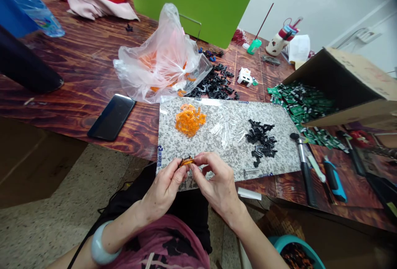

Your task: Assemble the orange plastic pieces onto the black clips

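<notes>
My left hand (pixel 166 186) and my right hand (pixel 217 184) meet at the near edge of a speckled grey board (pixel 214 145). Together their fingertips pinch a small orange and black part (pixel 187 162). On the board lie a heap of orange clips (pixel 189 120), some clear plastic pieces (pixel 228 128) and a pile of black parts (pixel 262 140). A pale bangle (pixel 101 246) circles my left wrist.
A clear bag with orange pieces (pixel 161 60), more black parts (pixel 217 82) and a dark phone (pixel 112 116) lie on the wooden table (pixel 83 70). A tipped cardboard box (pixel 347 82) spills green boards (pixel 300 107). Hand tools (pixel 319 174) lie right; a teal bin (pixel 294 252) stands below.
</notes>
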`<state>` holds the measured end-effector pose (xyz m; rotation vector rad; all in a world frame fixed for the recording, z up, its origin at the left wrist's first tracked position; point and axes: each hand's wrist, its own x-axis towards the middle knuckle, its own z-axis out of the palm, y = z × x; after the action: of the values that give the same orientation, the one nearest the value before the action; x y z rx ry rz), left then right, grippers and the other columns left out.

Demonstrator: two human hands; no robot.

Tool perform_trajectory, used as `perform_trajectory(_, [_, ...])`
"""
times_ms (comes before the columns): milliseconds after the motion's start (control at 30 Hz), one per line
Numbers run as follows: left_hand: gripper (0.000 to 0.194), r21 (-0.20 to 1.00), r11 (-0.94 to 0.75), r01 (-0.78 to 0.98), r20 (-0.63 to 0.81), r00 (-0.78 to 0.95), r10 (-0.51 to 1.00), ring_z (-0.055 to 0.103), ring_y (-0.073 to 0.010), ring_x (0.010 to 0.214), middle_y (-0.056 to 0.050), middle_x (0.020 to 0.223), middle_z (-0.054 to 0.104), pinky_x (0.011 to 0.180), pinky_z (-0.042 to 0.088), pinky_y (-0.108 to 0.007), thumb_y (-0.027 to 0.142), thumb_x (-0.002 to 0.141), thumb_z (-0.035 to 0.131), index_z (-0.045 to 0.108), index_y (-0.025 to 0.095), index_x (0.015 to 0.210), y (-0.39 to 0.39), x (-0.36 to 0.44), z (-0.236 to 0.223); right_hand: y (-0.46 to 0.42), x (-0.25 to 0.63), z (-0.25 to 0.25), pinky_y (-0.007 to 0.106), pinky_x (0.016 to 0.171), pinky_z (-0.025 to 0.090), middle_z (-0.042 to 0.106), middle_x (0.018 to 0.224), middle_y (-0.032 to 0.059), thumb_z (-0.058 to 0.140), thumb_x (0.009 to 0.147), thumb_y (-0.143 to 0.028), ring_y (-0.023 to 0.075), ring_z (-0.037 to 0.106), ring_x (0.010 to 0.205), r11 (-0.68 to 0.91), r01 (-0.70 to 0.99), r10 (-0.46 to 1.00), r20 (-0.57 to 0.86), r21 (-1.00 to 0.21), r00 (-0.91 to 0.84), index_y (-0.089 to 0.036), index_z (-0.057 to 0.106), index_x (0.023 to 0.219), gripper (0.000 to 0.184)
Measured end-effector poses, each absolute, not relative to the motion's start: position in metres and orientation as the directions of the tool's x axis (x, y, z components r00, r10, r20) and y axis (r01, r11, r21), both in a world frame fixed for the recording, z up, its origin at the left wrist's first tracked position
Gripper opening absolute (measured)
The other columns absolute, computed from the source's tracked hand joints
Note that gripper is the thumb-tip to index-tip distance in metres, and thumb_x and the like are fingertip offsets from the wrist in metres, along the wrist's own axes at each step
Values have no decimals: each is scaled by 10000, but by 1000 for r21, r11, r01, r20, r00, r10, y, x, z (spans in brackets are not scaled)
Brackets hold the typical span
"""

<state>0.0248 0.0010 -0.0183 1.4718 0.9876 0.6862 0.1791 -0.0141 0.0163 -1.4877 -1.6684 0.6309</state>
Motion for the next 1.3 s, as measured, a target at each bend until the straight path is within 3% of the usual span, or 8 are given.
perform_trajectory(300, [211, 975, 12, 222, -118, 474, 873, 564, -157, 703, -6, 780, 569, 671, 477, -248, 318, 951, 345, 514, 204, 893, 2, 23, -18, -11, 191, 25, 230, 618, 515, 657, 942, 51, 611, 837, -270, 141, 635, 794, 77, 460, 996, 54, -885, -64, -184, 615, 1017, 199])
perform_trajectory(533, [207, 946, -144, 289, -47, 566, 823, 549, -156, 704, -14, 774, 550, 666, 441, -243, 255, 952, 325, 515, 193, 898, 2, 19, -14, -13, 194, 20, 220, 653, 484, 645, 836, 18, 593, 854, -262, 120, 600, 748, 92, 413, 992, 46, -906, -120, -175, 625, 922, 115])
perform_trajectory(667, [220, 932, -232, 280, 9, 620, 785, 513, -145, 666, -5, 735, 524, 636, 417, -233, 222, 952, 320, 508, 193, 841, 4, 18, -12, -18, 193, 23, 223, 637, 447, 593, 747, 0, 563, 866, -224, 114, 553, 687, 146, 480, 988, 100, -865, -119, -174, 593, 839, 64])
perform_trajectory(867, [230, 908, -317, 274, 60, 663, 746, 527, -166, 716, -31, 765, 553, 673, 428, -248, 211, 945, 324, 533, 187, 852, 7, 19, -13, -23, 199, 20, 250, 648, 461, 614, 790, 23, 549, 879, -232, 138, 572, 724, 255, 495, 967, 205, -831, -154, -195, 581, 871, 50])
perform_trajectory(1033, [218, 920, -293, 260, 53, 658, 751, 592, -179, 877, -57, 967, 621, 784, 455, -251, 219, 934, 374, 524, 201, 1090, 9, 20, -14, -27, 202, 16, 253, 648, 462, 628, 826, 30, 567, 871, -223, 136, 569, 734, 283, 486, 959, 249, -827, -134, -199, 592, 915, 55])
perform_trajectory(1100, [305, 926, -262, 272, 27, 644, 765, 604, -175, 911, -58, 1040, 621, 803, 463, -245, 245, 927, 406, 452, 216, 1227, 10, 19, -16, -33, 203, 16, 253, 639, 462, 634, 831, 30, 569, 870, -240, 135, 569, 730, 241, 482, 969, 233, -843, -76, -202, 603, 917, 69])
perform_trajectory(1200, [370, 931, -203, 303, -25, 608, 794, 623, -163, 860, -40, 979, 638, 773, 482, -231, 298, 932, 396, 394, 234, 1296, 10, 18, -19, -53, 211, 9, 254, 643, 478, 647, 834, 31, 597, 843, -305, 138, 586, 742, 112, 416, 987, 150, -902, 60, -202, 628, 888, 117])
perform_trajectory(1300, [362, 905, -190, 380, -66, 567, 821, 633, -167, 830, -33, 966, 656, 749, 498, -229, 361, 922, 399, 437, 247, 1264, 11, 18, -23, -90, 239, -16, 256, 668, 503, 666, 830, 25, 671, 761, -387, 146, 616, 753, -193, 283, 955, -114, -939, 273, -188, 659, 853, 219])
